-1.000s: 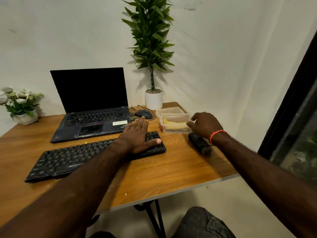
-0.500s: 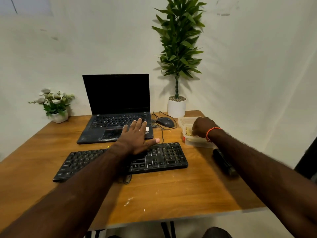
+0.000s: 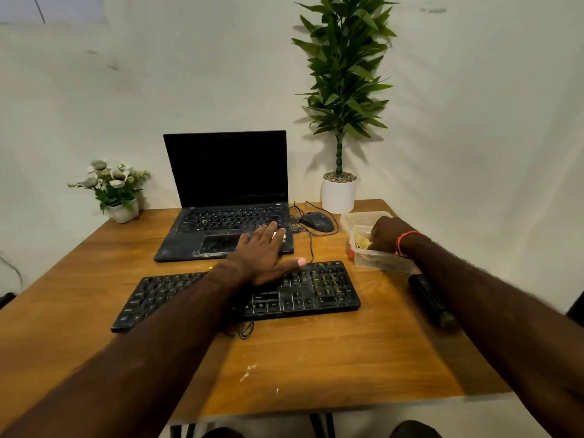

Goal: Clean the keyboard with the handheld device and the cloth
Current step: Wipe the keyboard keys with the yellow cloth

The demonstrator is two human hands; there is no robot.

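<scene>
Flowers [image 3: 111, 184]: a small white pot is set at the far left of the table [image 3: 331, 358], against the wall.
Laptop [image 3: 226, 197]: it is opened at the back, left of centre, its screen dark; its deck looks dusty.
Keyboard [image 3: 316, 289]: black, it is laid flat near the middle of the table, in front of the laptop, with a loop of cable seen at its near edge.
Left hand [image 3: 262, 252]: it is held flat, palm down, fingers straight and spread; the fingertips are seen over the laptop's front edge, the thumb over the keyboard's far rows. Nothing is gripped.
Mouse [image 3: 316, 221]: it is placed just right of the laptop, its cord trailed toward the keyboard.
Plant [image 3: 343, 90]: tall, in a white pot at the back right.
Box [image 3: 379, 262]: a clear plastic box is set at the right edge; a yellow cloth [image 3: 361, 241] is seen inside.
Right hand [image 3: 384, 233]: it is dipped into the box, fingers bent down at the cloth; whether the cloth is gripped cannot be told. An orange band is worn at the wrist.
Device [image 3: 431, 300]: black and long, it is laid on the table near the box, partly hidden by the right forearm.
</scene>
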